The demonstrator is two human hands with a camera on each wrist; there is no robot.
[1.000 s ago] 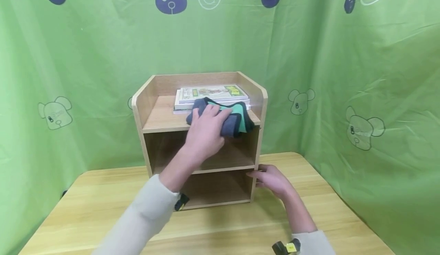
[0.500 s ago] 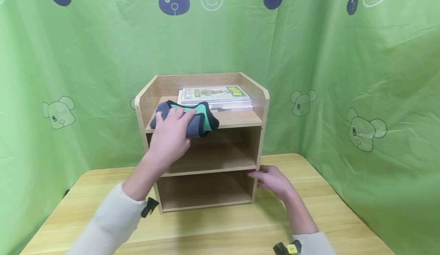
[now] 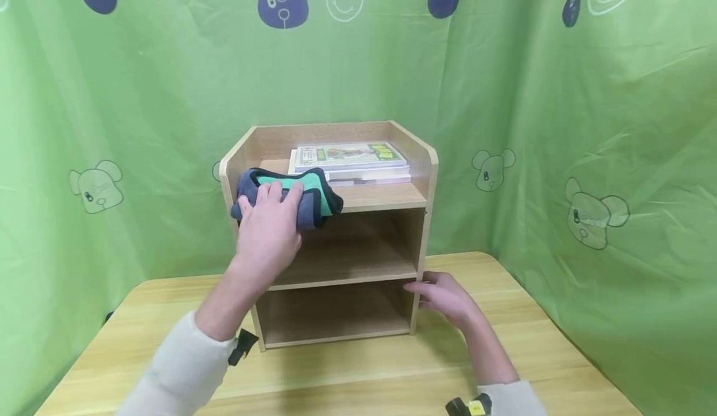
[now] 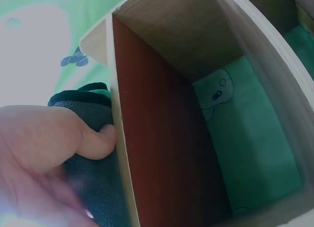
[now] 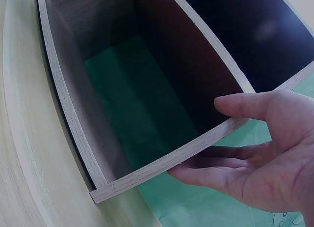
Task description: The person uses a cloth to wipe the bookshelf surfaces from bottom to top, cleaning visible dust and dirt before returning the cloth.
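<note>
My left hand [image 3: 269, 232] grips a folded cloth [image 3: 313, 185], blue-grey and green with black edging, at the front left of the small wooden shelf's [image 3: 342, 277] top board. In the left wrist view the thumb [image 4: 100, 143] lies on the cloth [image 4: 93, 187], right beside the board's front edge. With its thumb inside the lower compartment and its other fingers outside, my right hand [image 3: 445, 297] holds the right side panel [image 5: 171, 160]. The ends of the left fingers are partly hidden in the left wrist view.
A stack of books [image 3: 353, 160] lies on the top board, behind and right of the cloth. Raised sides and a back wall border that board. The shelf stands on a wooden table [image 3: 347, 385], with green printed curtains [image 3: 358, 80] behind and at both sides.
My left hand has moved the cloth leftward along the top board's front, from before the books to the left side, slowing in the last half second. The right hand stays on the side panel.
</note>
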